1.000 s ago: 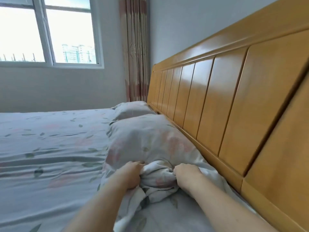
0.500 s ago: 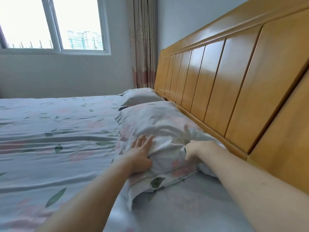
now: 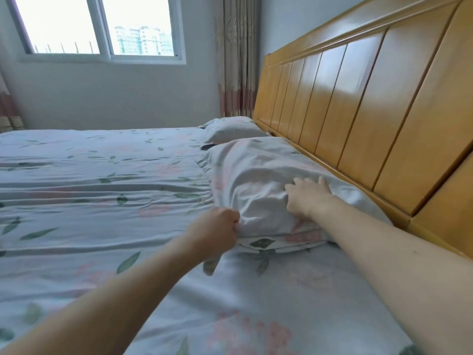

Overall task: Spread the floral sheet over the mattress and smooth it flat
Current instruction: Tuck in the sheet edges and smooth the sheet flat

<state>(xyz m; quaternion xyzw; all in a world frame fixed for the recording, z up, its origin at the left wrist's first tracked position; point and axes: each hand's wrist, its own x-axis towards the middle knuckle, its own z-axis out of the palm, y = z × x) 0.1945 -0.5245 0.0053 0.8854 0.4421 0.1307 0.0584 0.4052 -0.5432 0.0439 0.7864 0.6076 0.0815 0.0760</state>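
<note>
Headboard [image 3: 358, 111] right — open sheet [image 3: 89, 201] left

The left hand [image 3: 215, 230] hides its curled fingertips in the near pillow [image 3: 256, 180]. Beyond both hands, that pillow covers much of the far pillow [image 3: 230, 128]; the headboard [image 3: 371, 103] runs off-frame.

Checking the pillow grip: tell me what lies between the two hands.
Head view: only bunched pale floral pillow fabric lies between the fisted left hand and flat right hand.
</note>
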